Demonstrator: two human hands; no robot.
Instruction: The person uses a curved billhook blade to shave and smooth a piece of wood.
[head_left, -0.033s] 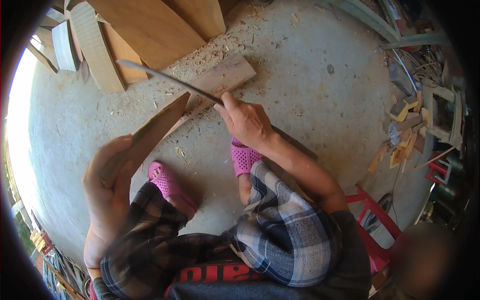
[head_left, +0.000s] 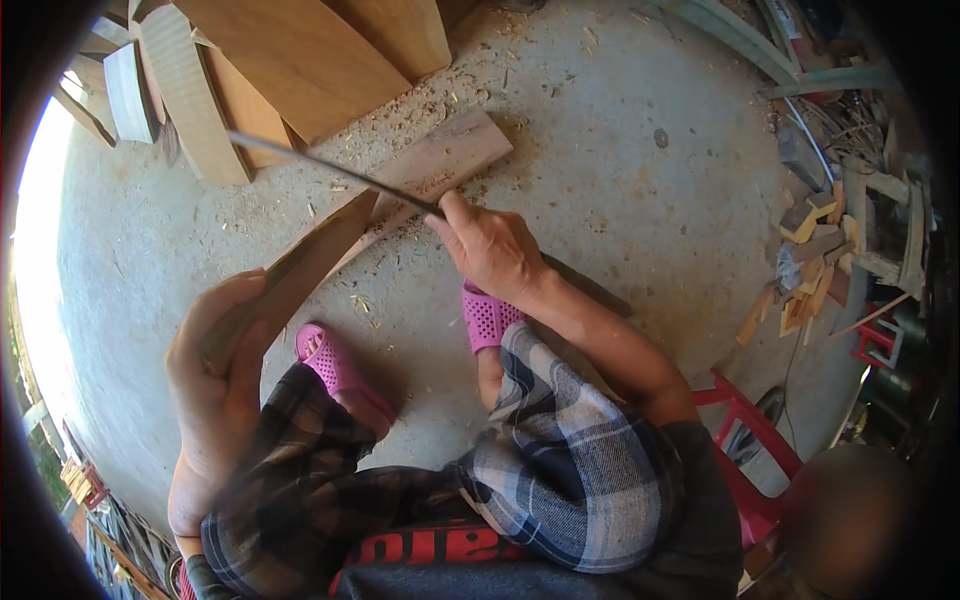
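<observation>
My right hand [head_left: 495,255] grips a long, thin dark blade [head_left: 325,165], seen nearly edge-on and pointing to the far left. A dark brown bar [head_left: 590,284] shows behind my right wrist; whether it is the blade's handle I cannot tell. My left hand [head_left: 220,340] is wrapped round the near end of a tapered wooden piece [head_left: 315,248], held slanted up and away from me. The blade crosses the far tip of this piece; touching or just above, I cannot tell. Beneath them on the floor lies a thick wooden plank [head_left: 450,150].
Wide boards [head_left: 300,60] and curved wood pieces [head_left: 190,90] stand at the far left. Wood shavings [head_left: 360,303] lie scattered on the concrete floor. At the right are a heap of offcuts [head_left: 815,260] and a red plastic chair [head_left: 745,450]. My feet wear pink sandals [head_left: 335,365].
The blade's far end has dropped a little toward me and left, closer to the wooden piece's tip. My right hand has shifted slightly left; my left hand looks still.
</observation>
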